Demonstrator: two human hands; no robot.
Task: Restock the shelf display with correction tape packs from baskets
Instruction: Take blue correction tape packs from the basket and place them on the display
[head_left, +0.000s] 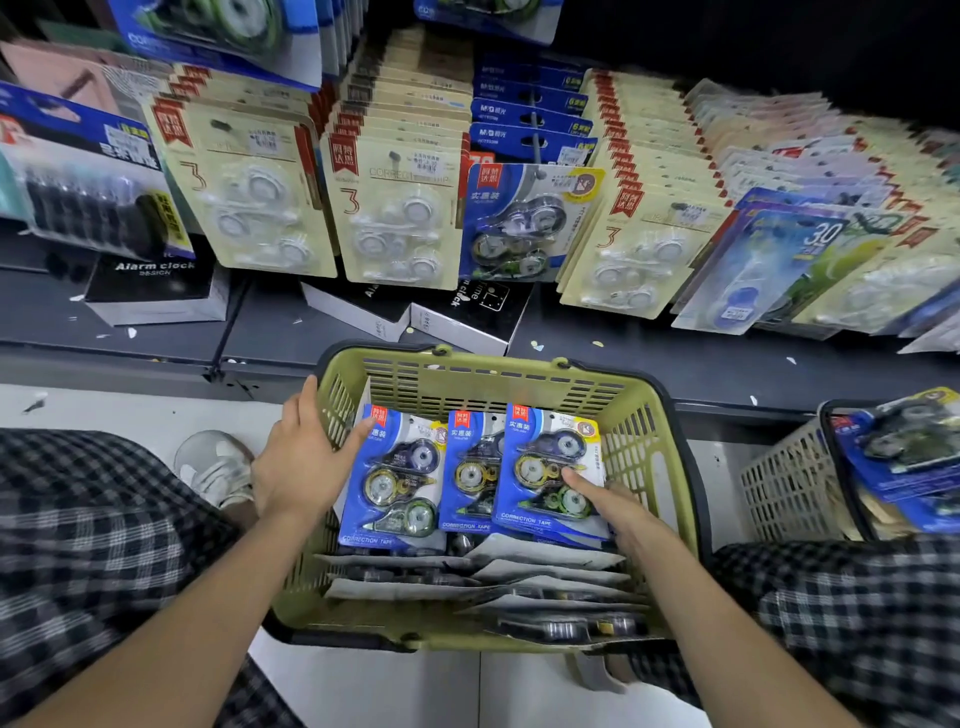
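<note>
We count three blue packs (550, 470) reading "CORRECTION TAPE" upright in the green basket (644, 415). Our left hand (298, 457) lies released on the leftmost; our right hand (618, 512) touches the rightmost with straight fingers. "Alarm clock" boxes (156, 286) lie beyond.

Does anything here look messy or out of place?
Yes. Small paper scraps litter the dark shelf ledge, and black alarm clock boxes lie tilted under the hanging packs. In the green basket, many packs lie face down.
</note>
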